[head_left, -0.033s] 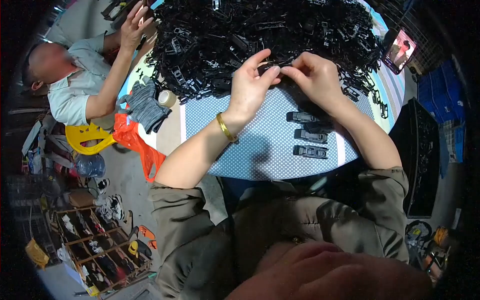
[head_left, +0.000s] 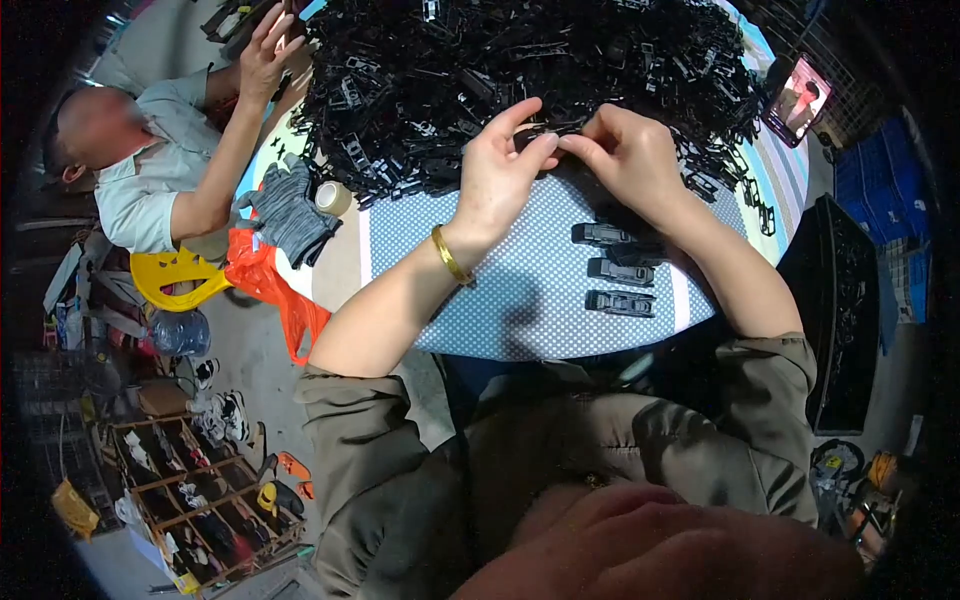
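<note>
Over the near edge of a large heap of black plastic parts [head_left: 520, 70], my left hand [head_left: 495, 178] and my right hand [head_left: 635, 160] meet fingertip to fingertip. Between them is a thin black plastic part [head_left: 565, 130], mostly covered by the fingers and dark against the heap. My left thumb presses on one end while its index finger sticks out; my right thumb and index finger pinch the other end. Below my right wrist, several black blocks built of such parts [head_left: 620, 302] lie in a short column on the dotted tablecloth [head_left: 470, 325].
Left on the table are grey gloves [head_left: 290, 210], a tape roll [head_left: 333, 197] and a red plastic bag [head_left: 265, 275] hanging over the edge. Another person [head_left: 150, 170] sits there, a hand raised. A lit phone [head_left: 799, 102] stands at the right edge. A yellow stool [head_left: 175, 275] is beyond the left side.
</note>
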